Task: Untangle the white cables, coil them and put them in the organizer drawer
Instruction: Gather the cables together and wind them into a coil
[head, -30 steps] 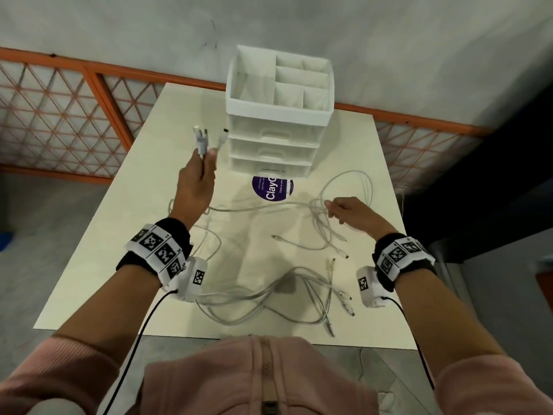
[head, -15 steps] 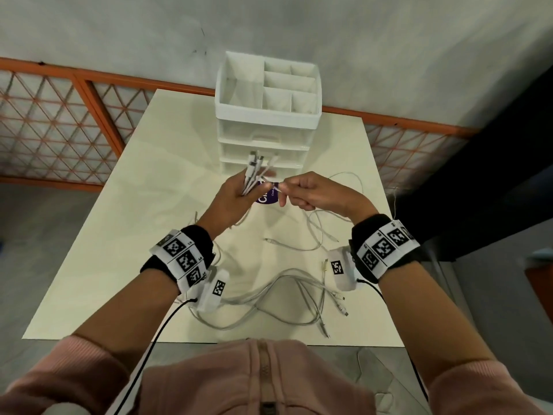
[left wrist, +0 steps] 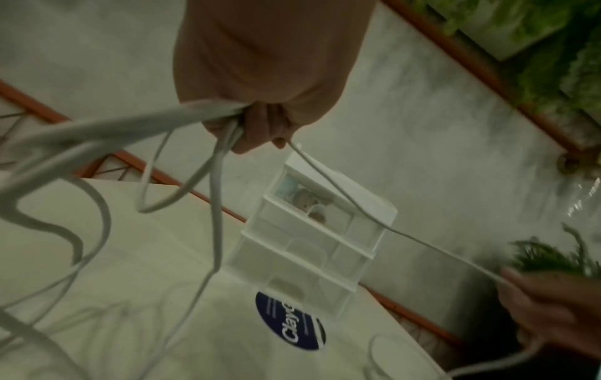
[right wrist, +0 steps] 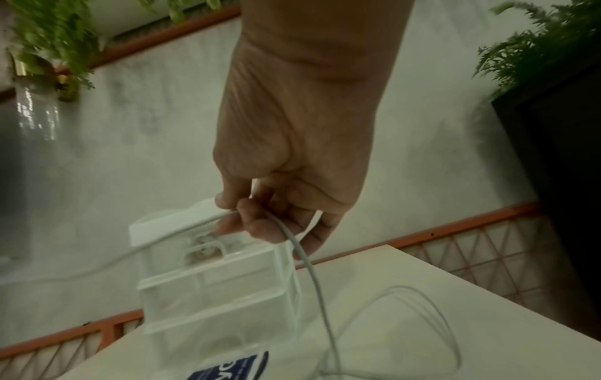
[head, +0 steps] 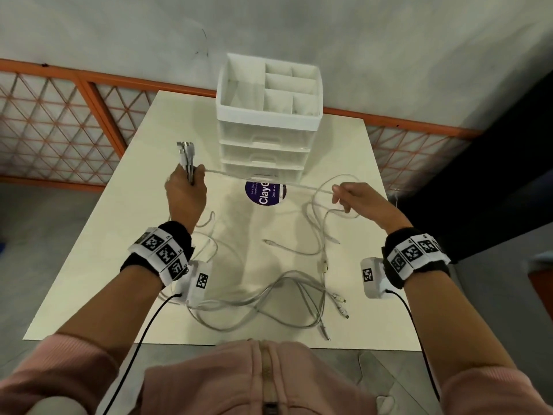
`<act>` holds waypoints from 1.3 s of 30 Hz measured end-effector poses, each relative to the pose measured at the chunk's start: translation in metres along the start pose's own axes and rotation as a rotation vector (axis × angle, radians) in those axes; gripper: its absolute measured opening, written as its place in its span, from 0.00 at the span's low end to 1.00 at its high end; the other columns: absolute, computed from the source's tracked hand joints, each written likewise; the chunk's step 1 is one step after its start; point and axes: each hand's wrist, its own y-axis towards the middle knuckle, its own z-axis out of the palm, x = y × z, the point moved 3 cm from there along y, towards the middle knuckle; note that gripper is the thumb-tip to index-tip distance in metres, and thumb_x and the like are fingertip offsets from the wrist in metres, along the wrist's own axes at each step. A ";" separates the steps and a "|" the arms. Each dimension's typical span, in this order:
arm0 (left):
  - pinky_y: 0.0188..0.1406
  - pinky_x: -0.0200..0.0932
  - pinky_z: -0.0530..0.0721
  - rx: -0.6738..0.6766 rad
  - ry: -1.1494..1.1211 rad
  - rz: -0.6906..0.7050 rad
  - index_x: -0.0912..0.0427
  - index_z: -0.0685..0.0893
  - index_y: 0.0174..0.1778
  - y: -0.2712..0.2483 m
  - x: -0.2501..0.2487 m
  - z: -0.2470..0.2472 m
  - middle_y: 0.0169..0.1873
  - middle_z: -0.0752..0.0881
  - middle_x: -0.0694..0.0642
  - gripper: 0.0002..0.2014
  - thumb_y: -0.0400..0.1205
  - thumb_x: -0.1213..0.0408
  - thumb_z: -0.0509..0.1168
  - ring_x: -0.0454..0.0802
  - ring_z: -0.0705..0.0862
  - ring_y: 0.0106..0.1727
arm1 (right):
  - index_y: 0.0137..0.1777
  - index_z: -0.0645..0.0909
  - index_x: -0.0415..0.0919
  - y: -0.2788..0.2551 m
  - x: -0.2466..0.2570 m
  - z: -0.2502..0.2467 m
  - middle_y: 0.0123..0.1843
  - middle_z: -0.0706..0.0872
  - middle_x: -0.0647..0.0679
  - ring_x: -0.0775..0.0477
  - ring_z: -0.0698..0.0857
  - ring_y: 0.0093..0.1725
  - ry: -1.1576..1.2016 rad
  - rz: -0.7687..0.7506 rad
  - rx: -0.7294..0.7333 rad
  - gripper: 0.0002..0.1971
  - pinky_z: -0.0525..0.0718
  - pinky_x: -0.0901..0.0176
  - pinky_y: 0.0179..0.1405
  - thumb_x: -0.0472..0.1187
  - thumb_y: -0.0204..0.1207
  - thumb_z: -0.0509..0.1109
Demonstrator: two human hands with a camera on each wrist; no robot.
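Observation:
My left hand (head: 187,190) is raised over the table's left middle and grips a bunch of white cable ends (head: 186,155), plugs pointing up; in the left wrist view the cables (left wrist: 208,115) hang from its fist in loops. One white cable (head: 263,180) runs taut from that hand to my right hand (head: 356,199), which pinches it between curled fingers (right wrist: 260,221). More tangled white cables (head: 287,298) lie near the table's front edge. The white organizer (head: 269,130) with three shut drawers stands at the back.
A round purple sticker (head: 264,194) lies in front of the organizer. The cream table (head: 98,265) is ringed by an orange lattice railing (head: 59,127) and a grey wall. A dark panel (head: 493,175) stands to the right.
My hands were together in front of the organizer. They have drawn apart, left hand to the left and right hand to the right, stretching one cable taut between them.

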 end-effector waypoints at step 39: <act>0.18 0.32 0.58 1.054 -0.147 -0.191 0.56 0.72 0.40 -0.060 0.002 0.033 0.25 0.62 0.48 0.17 0.87 0.48 0.51 0.41 0.59 0.23 | 0.54 0.79 0.33 0.034 -0.035 0.152 0.54 0.79 0.36 0.38 0.80 0.54 -0.213 0.111 0.169 0.07 0.75 0.53 0.52 0.35 0.80 0.63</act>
